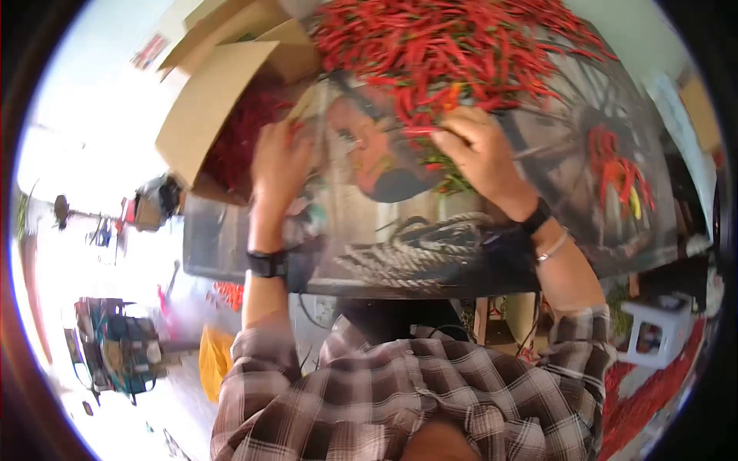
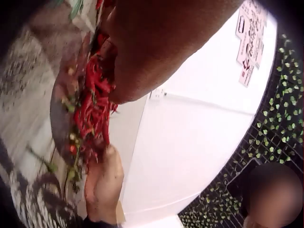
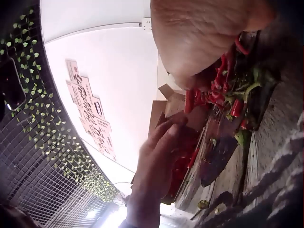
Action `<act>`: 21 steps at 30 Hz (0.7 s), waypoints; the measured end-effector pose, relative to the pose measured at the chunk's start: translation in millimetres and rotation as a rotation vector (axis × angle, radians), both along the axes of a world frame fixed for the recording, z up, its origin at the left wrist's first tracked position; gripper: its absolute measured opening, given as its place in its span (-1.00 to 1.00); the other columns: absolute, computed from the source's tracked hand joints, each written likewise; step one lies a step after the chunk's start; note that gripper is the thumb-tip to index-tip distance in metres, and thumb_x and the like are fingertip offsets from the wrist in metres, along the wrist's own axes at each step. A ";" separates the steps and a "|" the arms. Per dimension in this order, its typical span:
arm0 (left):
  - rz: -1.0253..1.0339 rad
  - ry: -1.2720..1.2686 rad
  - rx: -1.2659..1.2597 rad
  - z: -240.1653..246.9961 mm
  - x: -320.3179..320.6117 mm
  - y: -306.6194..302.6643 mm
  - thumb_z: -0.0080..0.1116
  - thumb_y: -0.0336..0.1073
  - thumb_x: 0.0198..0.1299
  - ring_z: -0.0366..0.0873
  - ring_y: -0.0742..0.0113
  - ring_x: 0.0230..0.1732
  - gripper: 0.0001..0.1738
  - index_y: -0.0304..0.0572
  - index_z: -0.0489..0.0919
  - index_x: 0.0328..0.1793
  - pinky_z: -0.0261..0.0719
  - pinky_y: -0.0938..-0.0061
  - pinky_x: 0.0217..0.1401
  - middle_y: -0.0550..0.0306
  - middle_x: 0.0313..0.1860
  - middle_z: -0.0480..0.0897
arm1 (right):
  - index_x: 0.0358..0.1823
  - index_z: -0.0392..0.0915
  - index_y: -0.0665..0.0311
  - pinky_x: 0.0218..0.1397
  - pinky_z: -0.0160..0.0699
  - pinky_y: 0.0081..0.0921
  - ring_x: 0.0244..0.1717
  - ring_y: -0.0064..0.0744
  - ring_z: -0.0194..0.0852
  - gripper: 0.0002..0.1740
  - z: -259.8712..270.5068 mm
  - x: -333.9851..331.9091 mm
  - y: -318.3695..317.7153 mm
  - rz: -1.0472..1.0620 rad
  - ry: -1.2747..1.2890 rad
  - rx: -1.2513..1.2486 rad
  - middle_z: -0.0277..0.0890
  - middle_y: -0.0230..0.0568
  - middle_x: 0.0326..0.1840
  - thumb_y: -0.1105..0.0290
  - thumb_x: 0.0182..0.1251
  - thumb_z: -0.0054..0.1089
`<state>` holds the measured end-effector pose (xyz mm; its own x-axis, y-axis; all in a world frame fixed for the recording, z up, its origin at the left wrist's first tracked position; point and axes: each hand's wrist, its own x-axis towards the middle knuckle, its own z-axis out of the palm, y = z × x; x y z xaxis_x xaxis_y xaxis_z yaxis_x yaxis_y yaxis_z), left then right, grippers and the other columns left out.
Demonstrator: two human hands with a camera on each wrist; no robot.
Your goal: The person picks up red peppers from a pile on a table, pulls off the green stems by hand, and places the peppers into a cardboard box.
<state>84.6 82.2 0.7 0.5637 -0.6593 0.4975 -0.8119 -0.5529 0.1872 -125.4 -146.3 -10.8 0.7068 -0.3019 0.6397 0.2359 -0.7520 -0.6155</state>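
My right hand (image 1: 480, 154) pinches a red chili (image 1: 419, 131) between thumb and fingers, at the near edge of a big heap of red chilies (image 1: 453, 46). In the right wrist view the chili (image 3: 189, 101) sticks out below the close-up right hand (image 3: 204, 42). My left hand (image 1: 283, 161), blurred, is beside the open cardboard box (image 1: 215, 100) that holds red chilies (image 1: 246, 127). A bit of red shows by its fingers; whether it grips anything is unclear. Green stems and small chilies (image 1: 453, 180) lie below the right hand.
The patterned tabletop (image 1: 369, 253) has a printed rope and wheel. A small group of red chilies (image 1: 615, 173) with a yellow one lies on its right side. Beyond the table are a white stool (image 1: 657, 330) and a yellow bag (image 1: 214, 361).
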 end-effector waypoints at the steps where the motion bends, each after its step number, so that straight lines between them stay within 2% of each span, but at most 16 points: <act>1: 0.091 -0.022 0.101 -1.5 7.5 6.9 0.17 -0.19 0.10 0.47 -0.08 0.03 -0.55 -0.29 0.51 0.07 0.41 0.20 0.07 -0.18 -0.04 0.53 | -0.46 0.52 0.34 -0.17 0.30 -0.25 -0.32 -0.10 0.39 -0.82 -3.1 1.3 1.8 -0.007 -0.034 -0.009 0.43 -0.13 -0.47 0.35 0.18 0.18; 2: 0.022 -0.088 0.113 -4.2 17.7 11.2 0.06 -0.12 0.17 0.47 -0.17 -0.08 -0.62 -0.26 0.52 -0.04 0.43 0.09 -0.04 -0.20 -0.17 0.54 | -0.50 0.50 0.31 -0.20 0.30 -0.24 -0.35 -0.09 0.38 -0.79 -3.3 -0.3 2.4 0.001 -0.021 -0.011 0.42 -0.13 -0.50 0.32 0.19 0.16; 3: 0.046 0.092 0.150 -10.9 31.3 13.6 0.07 -0.13 0.18 0.49 -0.17 -0.07 -0.62 -0.25 0.53 0.00 0.44 0.09 -0.04 -0.21 -0.11 0.55 | -0.54 0.50 0.30 -0.21 0.29 -0.23 -0.35 -0.10 0.37 -0.76 -9.6 2.6 -1.8 0.027 -0.092 -0.113 0.41 -0.15 -0.50 0.30 0.18 0.14; 5: 0.001 0.089 0.122 -16.4 39.2 16.8 0.10 -0.24 0.16 0.51 -0.17 -0.04 -0.64 -0.27 0.52 0.05 0.44 0.12 0.01 -0.21 -0.09 0.56 | -0.54 0.51 0.29 -0.17 0.29 -0.26 -0.31 -0.13 0.37 -0.77 -11.6 1.9 -0.4 -0.002 -0.108 -0.051 0.41 -0.16 -0.49 0.28 0.15 0.16; 6: 0.031 0.107 0.104 -17.1 39.8 14.1 0.10 -0.29 0.15 0.51 -0.18 -0.03 -0.64 -0.28 0.51 0.06 0.44 0.13 0.03 -0.22 -0.08 0.57 | -0.44 0.54 0.30 -0.19 0.30 -0.32 -0.34 -0.18 0.38 -0.83 -12.2 -0.2 -1.9 -0.003 -0.128 -0.041 0.46 -0.20 -0.43 0.33 0.16 0.21; 7: -0.009 0.113 0.093 -21.0 41.0 10.7 0.10 -0.29 0.15 0.51 -0.18 -0.03 -0.64 -0.28 0.51 0.06 0.44 0.13 0.03 -0.22 -0.08 0.57 | -0.44 0.54 0.31 -0.18 0.29 -0.32 -0.34 -0.18 0.37 -0.82 -11.0 -1.4 -2.4 0.010 -0.088 -0.020 0.45 -0.21 -0.44 0.33 0.17 0.20; 10: 0.069 0.079 0.100 -16.5 37.7 10.6 0.09 -0.34 0.14 0.50 -0.20 0.01 -0.64 -0.30 0.50 0.08 0.44 0.15 0.07 -0.24 -0.04 0.56 | -0.46 0.52 0.32 -0.17 0.28 -0.31 -0.35 -0.18 0.36 -0.80 -11.2 -2.6 -3.9 -0.018 -0.067 0.022 0.41 -0.21 -0.47 0.32 0.18 0.19; 12: 0.070 0.188 0.073 -7.6 33.3 13.2 0.07 -0.36 0.15 0.49 -0.18 0.04 -0.63 -0.31 0.49 0.10 0.43 0.16 0.09 -0.27 0.01 0.55 | -0.49 0.50 0.33 -0.18 0.28 -0.30 -0.36 -0.18 0.35 -0.77 -8.2 -1.3 -8.1 -0.020 -0.121 0.002 0.38 -0.21 -0.50 0.31 0.20 0.17; 13: 0.070 0.188 0.062 -2.9 35.2 15.1 0.07 -0.36 0.15 0.49 -0.18 0.04 -0.63 -0.31 0.49 0.10 0.43 0.16 0.09 -0.27 0.01 0.55 | -0.50 0.49 0.33 -0.18 0.28 -0.30 -0.37 -0.17 0.34 -0.77 -5.6 -2.2 -10.8 -0.058 -0.122 0.006 0.37 -0.20 -0.51 0.32 0.20 0.17; 14: 0.159 0.195 0.055 1.6 40.6 18.8 0.05 -0.34 0.17 0.49 -0.18 0.06 -0.61 -0.30 0.47 0.14 0.42 0.15 0.10 -0.29 0.01 0.54 | -0.51 0.48 0.33 -0.19 0.28 -0.30 -0.38 -0.17 0.34 -0.77 -3.8 -4.3 -13.7 -0.098 -0.121 0.014 0.36 -0.19 -0.52 0.33 0.20 0.16; 15: 0.248 0.203 0.050 4.5 48.1 23.4 0.04 -0.33 0.18 0.49 -0.17 0.07 -0.58 -0.29 0.44 0.17 0.41 0.14 0.12 -0.31 0.02 0.54 | -0.63 0.45 0.33 -0.25 0.28 -0.21 -0.43 -0.08 0.35 -0.73 -1.3 -7.2 -20.0 -0.096 -0.127 0.023 0.38 -0.10 -0.56 0.31 0.13 0.15; 16: 0.251 0.205 0.046 -5.3 68.9 31.9 0.04 -0.33 0.18 0.49 -0.17 0.07 -0.58 -0.29 0.44 0.17 0.41 0.14 0.12 -0.31 0.02 0.54 | -0.63 0.44 0.33 -0.26 0.28 -0.20 -0.42 -0.07 0.35 -0.73 10.8 -17.3 -22.6 -0.134 -0.133 -0.001 0.39 -0.10 -0.55 0.31 0.13 0.14; 18: 0.298 -0.056 -0.019 -33.4 113.5 62.0 -0.02 -0.22 0.26 0.46 -0.20 0.13 -0.53 -0.37 0.42 0.22 0.39 0.18 0.18 -0.32 0.09 0.52 | -0.61 0.43 0.36 -0.28 0.29 -0.19 -0.40 -0.06 0.37 -0.72 22.4 -36.7 -35.3 -0.241 -0.101 0.005 0.37 -0.07 -0.56 0.31 0.15 0.11; 19: 0.294 0.119 -0.026 -27.1 108.4 64.8 -0.07 -0.17 0.29 0.44 -0.23 0.15 -0.48 -0.37 0.36 0.28 0.37 0.16 0.22 -0.32 0.14 0.49 | -0.57 0.44 0.38 -0.29 0.30 -0.18 -0.41 -0.05 0.37 -0.72 28.0 -49.7 -40.5 -0.309 -0.203 -0.062 0.36 -0.04 -0.55 0.31 0.18 0.11; 20: 0.326 0.112 -0.029 -29.5 110.7 66.8 -0.07 -0.17 0.29 0.44 -0.23 0.15 -0.48 -0.37 0.36 0.28 0.37 0.16 0.22 -0.32 0.14 0.49 | -0.53 0.46 0.39 -0.29 0.31 -0.19 -0.39 -0.04 0.38 -0.73 38.1 -69.1 -52.3 -0.339 -0.121 -0.109 0.37 -0.02 -0.52 0.31 0.20 0.12; 21: 0.295 -0.004 0.000 -39.4 115.9 67.7 -0.08 -0.20 0.28 0.43 -0.23 0.16 -0.49 -0.37 0.35 0.28 0.36 0.17 0.23 -0.32 0.14 0.49 | -0.52 0.47 0.39 -0.28 0.32 -0.20 -0.37 -0.03 0.39 -0.73 40.3 -88.5 -65.6 -0.434 -0.076 -0.158 0.37 -0.02 -0.51 0.31 0.20 0.14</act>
